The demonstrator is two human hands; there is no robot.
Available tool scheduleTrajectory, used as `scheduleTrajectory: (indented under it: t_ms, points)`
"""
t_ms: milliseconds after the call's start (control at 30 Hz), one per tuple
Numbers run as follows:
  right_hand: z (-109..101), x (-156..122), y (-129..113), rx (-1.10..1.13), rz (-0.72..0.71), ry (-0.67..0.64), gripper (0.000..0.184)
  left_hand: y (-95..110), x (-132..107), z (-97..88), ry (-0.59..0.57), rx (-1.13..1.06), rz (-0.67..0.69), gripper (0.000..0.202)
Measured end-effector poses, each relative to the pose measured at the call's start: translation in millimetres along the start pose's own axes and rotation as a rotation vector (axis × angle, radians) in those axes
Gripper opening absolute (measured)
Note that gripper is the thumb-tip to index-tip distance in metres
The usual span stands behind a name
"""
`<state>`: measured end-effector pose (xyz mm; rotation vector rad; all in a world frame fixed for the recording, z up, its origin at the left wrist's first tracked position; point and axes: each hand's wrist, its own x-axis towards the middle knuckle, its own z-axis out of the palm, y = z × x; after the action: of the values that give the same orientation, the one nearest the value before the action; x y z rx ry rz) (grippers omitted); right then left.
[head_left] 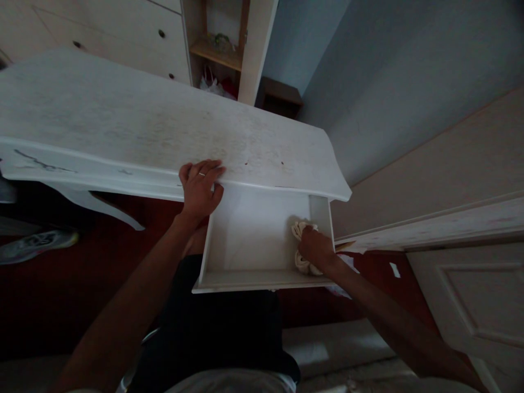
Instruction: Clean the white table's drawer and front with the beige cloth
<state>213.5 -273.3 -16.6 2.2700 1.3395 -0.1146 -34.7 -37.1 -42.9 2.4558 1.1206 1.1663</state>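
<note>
A white table [123, 120] with a worn top stands in front of me, and its drawer [254, 240] is pulled out toward me. My left hand [200, 188] rests on the table's front edge just left of the drawer, fingers laid flat on the top. My right hand [314, 246] is down inside the drawer at its right side, closed on a crumpled cream cloth [302, 228] pressed against the drawer floor. The drawer holds nothing else that I can see.
A pale wardrobe [135, 38] with drawers and an open shelf stands behind the table. A blue-grey wall [388, 71] and a white panelled door [470, 295] are to the right. A shoe [39, 243] lies on the dark red floor at left.
</note>
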Motion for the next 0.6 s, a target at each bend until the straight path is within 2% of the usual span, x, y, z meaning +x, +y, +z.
scheduleTrajectory:
  t_ms: [167, 233, 433, 600]
  points:
    - [-15, -1, 8, 0.045, -0.056, -0.230, 0.031, 3, 0, -0.1, 0.034, -0.004, 0.012, 0.037]
    - [-25, 6, 13, 0.028, -0.109, -0.248, 0.031, 3, 0, -0.1, 0.038, -0.019, -0.001, 0.037]
    - [-42, 17, 26, -0.140, -0.249, 0.152, 0.059, 1, 1, 1.9, -0.002, -0.062, -0.044, 0.035]
    - [-56, 31, 35, -0.192, -0.172, 0.168, 0.054, -1, 1, 1.8, -0.001, -0.042, -0.029, 0.035]
